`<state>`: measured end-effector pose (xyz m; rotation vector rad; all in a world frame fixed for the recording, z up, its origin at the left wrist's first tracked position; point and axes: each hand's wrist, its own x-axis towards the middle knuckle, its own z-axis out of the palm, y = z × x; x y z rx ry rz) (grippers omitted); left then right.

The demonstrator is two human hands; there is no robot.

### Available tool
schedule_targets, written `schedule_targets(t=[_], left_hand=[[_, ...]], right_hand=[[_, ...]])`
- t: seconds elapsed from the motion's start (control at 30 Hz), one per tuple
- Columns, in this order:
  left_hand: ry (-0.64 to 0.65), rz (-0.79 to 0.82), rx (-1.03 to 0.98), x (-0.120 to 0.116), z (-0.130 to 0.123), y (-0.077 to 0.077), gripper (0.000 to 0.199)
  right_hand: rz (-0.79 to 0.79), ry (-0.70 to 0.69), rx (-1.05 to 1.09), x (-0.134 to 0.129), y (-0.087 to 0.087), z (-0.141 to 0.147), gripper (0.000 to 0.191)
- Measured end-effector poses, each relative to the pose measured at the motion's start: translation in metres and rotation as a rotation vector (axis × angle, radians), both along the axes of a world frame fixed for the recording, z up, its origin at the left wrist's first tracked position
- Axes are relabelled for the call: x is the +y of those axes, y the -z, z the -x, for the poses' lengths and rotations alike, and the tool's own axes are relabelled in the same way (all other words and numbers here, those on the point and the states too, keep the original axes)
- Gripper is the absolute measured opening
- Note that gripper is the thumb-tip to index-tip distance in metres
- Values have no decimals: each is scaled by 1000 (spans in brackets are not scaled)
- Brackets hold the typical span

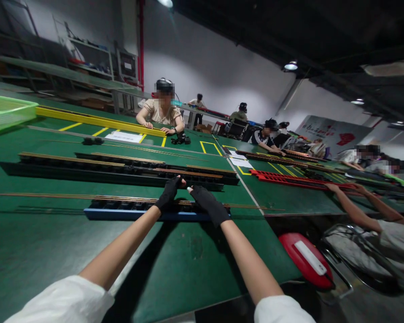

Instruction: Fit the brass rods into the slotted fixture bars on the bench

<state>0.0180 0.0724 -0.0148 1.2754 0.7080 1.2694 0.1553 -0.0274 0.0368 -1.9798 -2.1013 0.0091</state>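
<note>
Both my hands wear black gloves that leave the fingertips bare. My left hand (169, 194) is closed, its fingertips beside the front edge of a long black rail (63, 172). Close by on the right, my right hand (209, 202) is also closed, its fingertips near the left one's. What the fingers pinch is too small to make out. Under my wrists lies a blue rail (121, 214) holding a row of black blocks. Thin copper-coloured rods (70, 196) run lengthwise over those blocks and stick out past both ends. More rods (74, 158) lie on blocks along the black rail.
A green table (148, 269) carries everything. Farther back are small black parts (93, 141), a yellow rail (97, 120) handled by a person opposite, and a green basket (10, 112). At the right, another person's hands touch a red rail (289, 180); a red stool (306, 260) stands below.
</note>
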Motion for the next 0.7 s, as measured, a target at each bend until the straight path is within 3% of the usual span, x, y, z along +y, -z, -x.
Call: schedule_targets(t=[0.13, 0.27, 0.37, 0.5, 0.7], left_hand=[[-20, 160, -255, 11, -2, -1, 44], [46, 321, -490, 16, 9, -3, 49], [79, 397, -627, 12, 26, -3, 47], [88, 447, -741, 7, 39, -3, 43], [130, 508, -794, 9, 37, -6, 38]], right_hand=[[-74, 224, -15, 26, 7, 28, 49], [-15, 190, -70, 33, 41, 56, 44], [-6, 188, -77, 31, 55, 60, 47], [-2, 157, -69, 31, 55, 56, 54], [51, 126, -58, 32, 50, 51, 61]])
